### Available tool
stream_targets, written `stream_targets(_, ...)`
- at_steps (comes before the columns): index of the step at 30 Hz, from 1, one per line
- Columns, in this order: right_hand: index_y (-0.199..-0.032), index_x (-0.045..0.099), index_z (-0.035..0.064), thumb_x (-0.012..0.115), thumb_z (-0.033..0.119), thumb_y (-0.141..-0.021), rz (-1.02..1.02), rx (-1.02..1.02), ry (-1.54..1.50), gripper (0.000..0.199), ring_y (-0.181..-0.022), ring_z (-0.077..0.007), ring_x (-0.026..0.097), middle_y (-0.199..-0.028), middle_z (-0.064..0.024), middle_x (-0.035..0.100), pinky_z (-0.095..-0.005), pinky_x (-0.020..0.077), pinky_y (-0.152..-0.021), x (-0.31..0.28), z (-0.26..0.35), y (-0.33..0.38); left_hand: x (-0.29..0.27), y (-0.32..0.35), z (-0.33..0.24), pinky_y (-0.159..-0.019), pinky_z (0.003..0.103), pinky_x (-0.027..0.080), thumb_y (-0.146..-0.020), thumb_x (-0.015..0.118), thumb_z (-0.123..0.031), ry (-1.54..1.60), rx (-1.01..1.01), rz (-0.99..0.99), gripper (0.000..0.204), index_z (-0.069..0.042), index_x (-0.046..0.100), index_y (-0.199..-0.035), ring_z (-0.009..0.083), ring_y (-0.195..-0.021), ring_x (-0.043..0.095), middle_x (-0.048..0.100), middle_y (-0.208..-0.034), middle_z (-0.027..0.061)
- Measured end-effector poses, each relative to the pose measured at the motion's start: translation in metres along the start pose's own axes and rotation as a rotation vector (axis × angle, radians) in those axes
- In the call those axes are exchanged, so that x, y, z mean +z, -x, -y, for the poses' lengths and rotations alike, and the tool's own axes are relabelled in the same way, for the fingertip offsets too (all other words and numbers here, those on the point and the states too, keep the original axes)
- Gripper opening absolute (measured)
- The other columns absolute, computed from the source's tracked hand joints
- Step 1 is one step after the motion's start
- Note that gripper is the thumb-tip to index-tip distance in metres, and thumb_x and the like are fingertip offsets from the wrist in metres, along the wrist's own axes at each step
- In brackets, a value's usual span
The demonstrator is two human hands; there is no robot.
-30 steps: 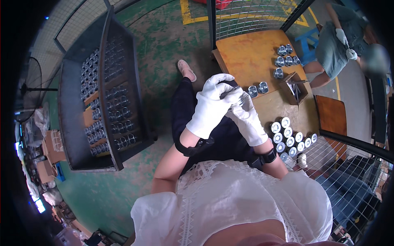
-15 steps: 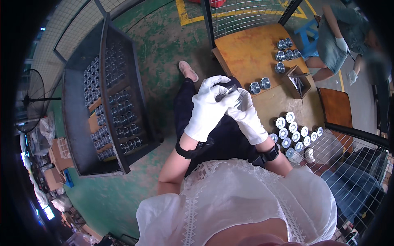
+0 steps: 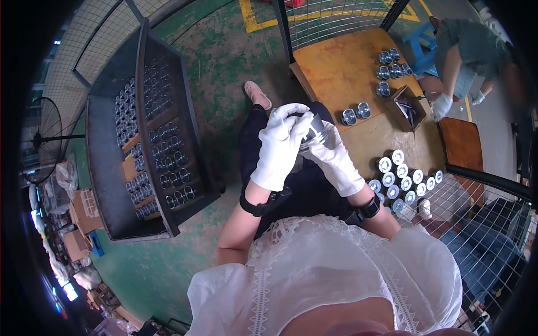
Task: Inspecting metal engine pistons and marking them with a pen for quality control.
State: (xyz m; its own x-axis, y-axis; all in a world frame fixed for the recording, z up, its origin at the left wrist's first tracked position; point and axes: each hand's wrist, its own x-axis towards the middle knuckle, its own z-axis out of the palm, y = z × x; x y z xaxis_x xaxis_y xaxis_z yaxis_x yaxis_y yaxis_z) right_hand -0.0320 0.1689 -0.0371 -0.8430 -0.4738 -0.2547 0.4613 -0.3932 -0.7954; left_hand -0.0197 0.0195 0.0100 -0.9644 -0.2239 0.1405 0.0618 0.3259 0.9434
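Over my lap I hold a silvery engine piston (image 3: 318,132) with ring grooves, a dark patch showing on its side. My white-gloved left hand (image 3: 281,147) has its fingers curled round it from the left and above. My right hand (image 3: 335,161), gloved too, grips it from the right and below. Gloves cover part of the piston. Closest to my hands on the table stand two more pistons, one (image 3: 348,117) beside the other (image 3: 363,110).
The wooden table (image 3: 330,59) at my right carries several pistons (image 3: 395,71) at its far end, a small box of tools (image 3: 408,110) and rows of pistons (image 3: 406,183). A metal cart (image 3: 101,196) with pistons stands left. A co-worker (image 3: 471,56) is at far right, near a wire mesh (image 3: 482,224).
The piston has turned in my hands, so its grooved side shows more. The co-worker has leaned down, one gloved hand now by the table's right edge.
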Motion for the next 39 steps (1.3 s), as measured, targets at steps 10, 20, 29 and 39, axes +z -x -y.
stream_targets(10, -0.138, 0.038, 0.0052, 0.078, 0.029, -0.086, 0.117, 0.152, -0.196, 0.07, -0.119, -0.0214, 0.057, -0.13, -0.0091, 0.054, -0.0402, 0.0468, -0.103, 0.016, 0.016, 0.004, -0.005, 0.004, 0.012, -0.085, 0.027, 0.051, -0.094, 0.061, -0.001, -0.215, 0.166, 0.009, 0.016, 0.002, 0.07, -0.107, 0.0169, -0.099, 0.065, 0.067, -0.114, 0.0076)
stream_targets(20, -0.127, 0.04, 0.0046, 0.084, 0.007, -0.071, -0.245, -0.481, 0.674, 0.072, -0.104, -0.0211, 0.063, -0.12, -0.0124, 0.057, -0.0333, 0.053, -0.09, 0.006, -0.015, -0.01, -0.019, 0.012, 0.029, -0.1, 0.032, 0.045, -0.104, 0.048, -0.012, -0.115, -0.016, -0.14, 0.021, -0.002, 0.063, -0.114, 0.0202, -0.112, 0.059, 0.063, -0.119, 0.0094)
stream_targets(29, -0.125, 0.041, 0.0037, 0.085, 0.006, -0.07, -0.397, -0.636, 0.859, 0.07, -0.107, -0.0243, 0.062, -0.122, -0.015, 0.056, -0.0349, 0.0517, -0.092, 0.001, -0.004, -0.015, -0.02, 0.025, 0.068, -0.083, 0.031, 0.053, -0.101, 0.055, -0.012, -0.138, 0.0, -0.134, 0.018, -0.003, 0.063, -0.115, 0.0214, -0.1, 0.065, 0.062, -0.116, 0.0099)
stream_targets(39, -0.129, 0.053, 0.0012, 0.039, 0.04, -0.106, 0.261, 0.175, -1.023, 0.047, -0.111, -0.0292, 0.065, -0.125, -0.018, 0.062, -0.0424, 0.0546, -0.097, -0.013, 0.027, -0.004, 0.03, 0.019, -0.019, -0.095, 0.045, 0.053, -0.061, 0.092, -0.03, -0.347, 0.135, -0.05, 0.069, -0.003, 0.061, -0.116, 0.0357, -0.121, 0.056, 0.05, -0.135, 0.0151)
